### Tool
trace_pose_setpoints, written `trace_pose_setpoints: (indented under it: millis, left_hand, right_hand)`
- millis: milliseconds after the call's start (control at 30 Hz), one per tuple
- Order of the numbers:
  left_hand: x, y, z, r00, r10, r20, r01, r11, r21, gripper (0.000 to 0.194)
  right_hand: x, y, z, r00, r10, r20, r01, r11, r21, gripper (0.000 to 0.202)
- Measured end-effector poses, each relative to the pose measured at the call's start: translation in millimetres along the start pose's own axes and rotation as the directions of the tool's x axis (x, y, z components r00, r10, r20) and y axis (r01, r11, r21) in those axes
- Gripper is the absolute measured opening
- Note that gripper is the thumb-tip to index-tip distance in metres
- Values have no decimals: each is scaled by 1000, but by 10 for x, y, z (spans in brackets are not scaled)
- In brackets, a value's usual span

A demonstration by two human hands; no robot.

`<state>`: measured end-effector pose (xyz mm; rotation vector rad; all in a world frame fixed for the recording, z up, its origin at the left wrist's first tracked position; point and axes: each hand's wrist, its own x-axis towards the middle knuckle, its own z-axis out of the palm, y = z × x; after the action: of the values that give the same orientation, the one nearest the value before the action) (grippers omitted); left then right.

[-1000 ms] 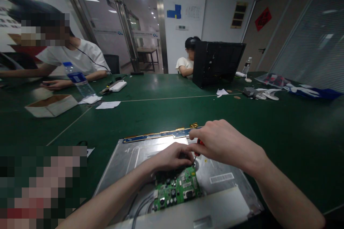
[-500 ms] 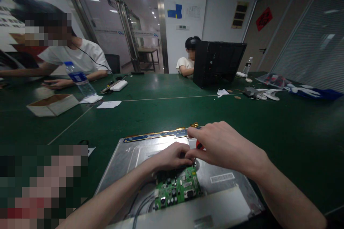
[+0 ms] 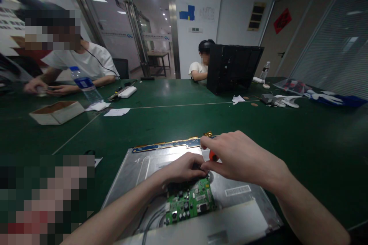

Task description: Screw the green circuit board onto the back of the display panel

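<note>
A metal-backed display panel (image 3: pixel 241 206) lies on the table before me, with a green circuit board (image 3: pixel 191 201) on its back. My right hand (image 3: pixel 244 157) is closed around a screwdriver (image 3: pixel 213 155); only part of its orange handle shows, and its tip points down near the board's upper right corner. My left hand (image 3: pixel 184 166) rests over the board's top edge with fingers bent together, close to the screwdriver's tip. What those fingers pinch, if anything, is hidden. Along the panel's far edge runs a narrow blue circuit strip (image 3: pixel 163 146).
A co-worker (image 3: pixel 94 59) sits at the left behind a water bottle (image 3: pixel 86 86) and an open box (image 3: pixel 57 113). Another person (image 3: pixel 195 69) is behind a black case (image 3: pixel 227 69). White gloves (image 3: pixel 287 100) lie at the right. Grey cables (image 3: pixel 149 224) cross the panel's lower left.
The orange handle shows a little more in my right hand; both hands stay in nearly the same place. At the left, the co-worker's arm has drawn in toward their other hand.
</note>
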<state>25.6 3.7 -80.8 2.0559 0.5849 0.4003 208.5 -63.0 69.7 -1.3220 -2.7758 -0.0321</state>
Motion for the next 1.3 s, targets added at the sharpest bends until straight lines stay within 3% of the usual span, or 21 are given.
trace_pose_setpoints:
  millis: [133, 300, 600, 767, 1133, 1300]
  left_hand:
    - [1, 31, 3, 1000, 19, 12, -18, 999, -27, 16]
    - [2, 22, -1, 1000, 5, -12, -5, 1000, 5, 15]
    - [3, 79, -7, 998, 64, 8, -64, 998, -24, 10]
    - [1, 46, 1, 998, 51, -34, -51, 999, 8, 11]
    - [10, 69, -2, 998, 55, 2, -55, 997, -62, 15]
    - [3, 25, 9, 999, 16, -29, -16, 1000, -18, 14]
  right_hand:
    - [31, 7, 5, 1000, 22, -9, -23, 998, -58, 23]
    - [8, 4, -2, 999, -27, -23, 27, 1000, -8, 10]
    - [44, 28, 18, 999, 38, -17, -38, 998, -57, 23]
    - [12, 36, 18, 998, -31, -53, 31, 1000, 2, 8]
    - [45, 36, 22, 999, 25, -21, -26, 998, -59, 25]
    - [14, 29, 21, 999, -19, -37, 19, 1000, 3, 9]
